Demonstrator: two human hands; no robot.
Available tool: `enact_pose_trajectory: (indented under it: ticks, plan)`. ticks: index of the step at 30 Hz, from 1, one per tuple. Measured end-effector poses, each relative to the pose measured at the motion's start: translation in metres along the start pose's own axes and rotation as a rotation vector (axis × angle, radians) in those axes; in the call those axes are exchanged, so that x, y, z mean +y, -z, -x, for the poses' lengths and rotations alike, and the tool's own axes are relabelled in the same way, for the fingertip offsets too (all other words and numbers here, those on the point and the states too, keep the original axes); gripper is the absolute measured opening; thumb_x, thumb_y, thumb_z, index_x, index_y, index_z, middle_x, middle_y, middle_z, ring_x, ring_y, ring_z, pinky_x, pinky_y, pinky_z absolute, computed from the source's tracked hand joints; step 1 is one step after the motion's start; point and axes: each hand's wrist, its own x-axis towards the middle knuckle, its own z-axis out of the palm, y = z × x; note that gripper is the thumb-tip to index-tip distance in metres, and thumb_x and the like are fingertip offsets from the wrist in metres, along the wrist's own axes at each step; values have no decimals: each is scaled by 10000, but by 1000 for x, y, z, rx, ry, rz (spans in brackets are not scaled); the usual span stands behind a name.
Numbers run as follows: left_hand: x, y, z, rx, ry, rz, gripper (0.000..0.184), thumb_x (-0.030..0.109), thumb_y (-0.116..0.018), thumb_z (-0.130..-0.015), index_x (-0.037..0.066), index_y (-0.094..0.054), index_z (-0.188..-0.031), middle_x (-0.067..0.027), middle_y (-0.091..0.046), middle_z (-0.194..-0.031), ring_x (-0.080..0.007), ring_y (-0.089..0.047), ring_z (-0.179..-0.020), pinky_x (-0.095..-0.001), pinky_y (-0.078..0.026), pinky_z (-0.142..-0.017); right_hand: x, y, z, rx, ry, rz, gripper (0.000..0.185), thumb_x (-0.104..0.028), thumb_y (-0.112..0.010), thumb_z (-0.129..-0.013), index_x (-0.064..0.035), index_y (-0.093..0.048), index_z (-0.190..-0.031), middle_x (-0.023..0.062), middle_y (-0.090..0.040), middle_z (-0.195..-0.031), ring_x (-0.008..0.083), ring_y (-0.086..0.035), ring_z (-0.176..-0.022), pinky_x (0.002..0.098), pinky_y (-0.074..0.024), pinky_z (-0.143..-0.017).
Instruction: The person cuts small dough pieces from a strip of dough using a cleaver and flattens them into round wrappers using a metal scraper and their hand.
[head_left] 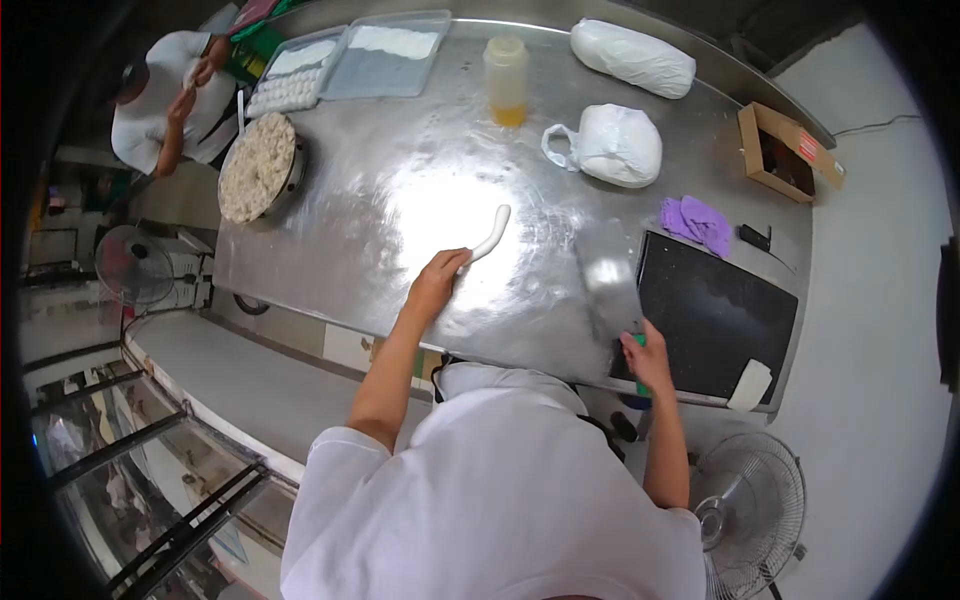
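- The left hand [438, 284], near the centre of the frame, has its fingers close together, bent down at the lower end of a white dough strip [490, 240]; whether they pinch it or only rest on it, I cannot tell.
- The right hand [646, 356], lower right of centre, has its fingers curled around the green handle of a broad-bladed knife [608, 275]; the blade points up the frame, left of a black board [715, 310].
- At the upper left, a round metal bowl [297, 170] holds a heaped, pale, lumpy mixture [258, 168].
- Above it, one clear tray [335, 68] carries rows of small white pieces and a white layer; the tray beside it [375, 82] has a white layer along its upper part.
- At top centre, an upright squeeze bottle [506, 75] has yellow liquid at its bottom.
- A cardboard box [775, 155] stands open at the upper right; its contents are too dark to make out.
- The dough strip lies on the metal table [340, 200], running up and right from the left fingertips in a slight bend, well apart from the right hand.
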Motion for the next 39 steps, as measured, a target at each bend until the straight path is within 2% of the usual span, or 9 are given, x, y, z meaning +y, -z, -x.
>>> enact_pose_trajectory:
  ticks: [2, 5, 22, 27, 31, 33, 35, 37, 39]
  plan:
    - [-7, -3, -6, 10, 7, 28, 380, -82, -654, -849, 78, -703, -1190, -113, -681, -1128, -300, -681, -1014, -382, -583, -845, -6, -37, -14, 69, 365, 277, 327, -219, -652, -981, -4, -619, -1226, 215, -706, -855, 426, -688, -774, 481, -517, -675]
    - [-16, -10, -11, 85, -64, 60, 179, 9, -746, -837, 40, -738, -1013, -95, -708, -992, -286, -698, -899, -367, -587, -783, -47, -89, -9, 47, 396, 442, 349, -292, -607, -1011, 14, -607, -1180, 302, -675, -915, 532, -637, -902, 556, -500, -774]
    - [-23, -6, -36, -14, -334, 202, 247, 53, -806, -793, 29, -728, -1025, -73, -700, -1022, -259, -658, -884, -381, -554, -710, -62, -180, -26, -1, 201, 666, 283, -212, -540, -1036, -5, -549, -1229, 292, -694, -902, 509, -660, -862, 602, -503, -772]
    - [-3, -28, -35, 191, 182, 246, 174, 52, -773, -836, 17, -695, -986, -120, -671, -994, -293, -613, -851, -387, -515, -730, -56, -219, -46, 136, 274, 478, 337, -218, -591, -1018, 47, -525, -1216, 323, -670, -861, 539, -646, -827, 594, -495, -734]
    - [14, -18, -42, 327, 370, 347, 176, 10, -768, -827, 23, -593, -836, -64, -632, -776, -151, -574, -669, -312, -498, -661, -54, -201, -38, 209, 325, 226, 323, -282, -577, -1028, 17, -564, -1149, 286, -695, -897, 499, -670, -878, 569, -511, -769]
    - [25, -9, -47, 266, 309, 274, 188, -19, -753, -826, 31, -575, -854, -88, -622, -735, -183, -605, -682, -320, -507, -685, -48, -179, -21, 304, 352, 139, 328, -289, -580, -1028, 20, -573, -1138, 276, -695, -884, 491, -674, -876, 551, -516, -765]
    - [39, -14, -53, 222, 271, 321, 180, -20, -747, -831, 28, -607, -932, -94, -655, -754, -170, -606, -686, -313, -506, -683, -50, -130, 11, 283, 131, 90, 336, -283, -584, -1028, 24, -587, -1164, 266, -697, -900, 462, -693, -830, 516, -527, -751]
    - [70, -27, -66, 82, 163, 460, 222, -30, -732, -838, 26, -633, -1028, -109, -696, -805, -162, -621, -709, -302, -507, -688, 1, -101, 26, 447, 244, -36, 309, -272, -595, -1028, 0, -601, -1175, 184, -684, -827, 323, -678, -648, 422, -525, -617]
    - [101, -52, -77, -116, -13, 505, 216, -61, -696, -855, 32, -691, -1049, -107, -726, -919, -159, -651, -785, -292, -514, -725, 14, -68, 60, 488, -7, -351, 261, -266, -598, -1038, -36, -604, -1163, 77, -609, -767, 159, -569, -531, 320, -458, -493]
